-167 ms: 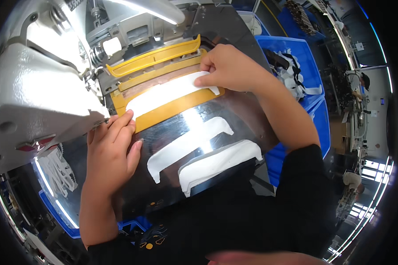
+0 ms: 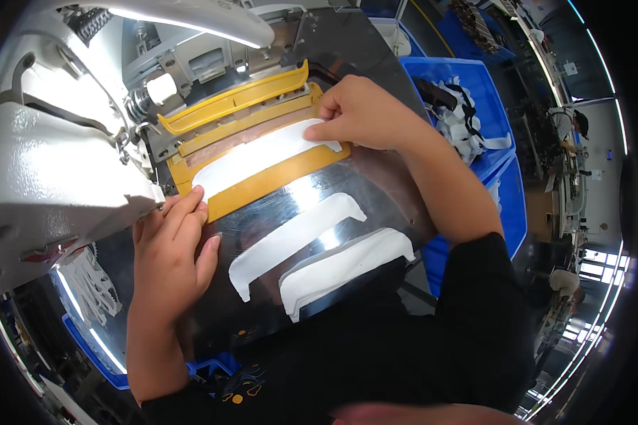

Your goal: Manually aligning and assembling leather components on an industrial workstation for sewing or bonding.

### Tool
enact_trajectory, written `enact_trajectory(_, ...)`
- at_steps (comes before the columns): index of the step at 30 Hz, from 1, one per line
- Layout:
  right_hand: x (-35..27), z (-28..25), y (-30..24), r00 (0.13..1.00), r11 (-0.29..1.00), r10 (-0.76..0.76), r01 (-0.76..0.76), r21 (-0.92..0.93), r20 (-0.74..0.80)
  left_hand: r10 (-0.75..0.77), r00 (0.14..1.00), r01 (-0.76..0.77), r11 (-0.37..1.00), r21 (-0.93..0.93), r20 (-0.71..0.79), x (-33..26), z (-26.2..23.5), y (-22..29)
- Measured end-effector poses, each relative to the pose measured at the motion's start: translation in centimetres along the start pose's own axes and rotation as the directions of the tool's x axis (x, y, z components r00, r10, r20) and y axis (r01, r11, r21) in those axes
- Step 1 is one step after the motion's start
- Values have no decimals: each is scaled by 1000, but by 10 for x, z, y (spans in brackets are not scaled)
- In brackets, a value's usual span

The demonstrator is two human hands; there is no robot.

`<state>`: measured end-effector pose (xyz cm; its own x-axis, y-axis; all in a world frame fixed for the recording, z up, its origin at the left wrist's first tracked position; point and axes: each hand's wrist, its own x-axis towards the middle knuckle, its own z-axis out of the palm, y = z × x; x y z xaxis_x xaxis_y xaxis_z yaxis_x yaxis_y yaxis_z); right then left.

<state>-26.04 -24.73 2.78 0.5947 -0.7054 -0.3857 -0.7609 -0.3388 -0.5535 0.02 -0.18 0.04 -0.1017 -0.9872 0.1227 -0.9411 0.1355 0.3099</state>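
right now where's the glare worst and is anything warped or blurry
Head view: glare blows out the white fabric strip in the yellow clamp frame and streaks the shiny metal table; fisheye bends the sewing machine and rim; both hands sharp.

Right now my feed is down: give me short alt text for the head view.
Both bare hands press a white curved fabric strip into a yellow template frame on a shiny machine table, left hand at its left end, right hand at its right end. Two more white pieces lie nearer on the table; a blue bin stands to the right.
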Motion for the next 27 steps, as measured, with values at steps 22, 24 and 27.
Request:
enact_trajectory(22,-32,1,30,760,712,-646,569,-411,-69,-45,996,43,999,31,77,0,-6,4)
enact_trajectory(24,-39,-1,24,797,658,-603,516,-548,26,-51,996,48,998,35,70,1,-6,4)
enact_trajectory(27,-50,0,15,854,657,-518,439,-613,56,-67,993,60,995,76,94,1,-6,6)
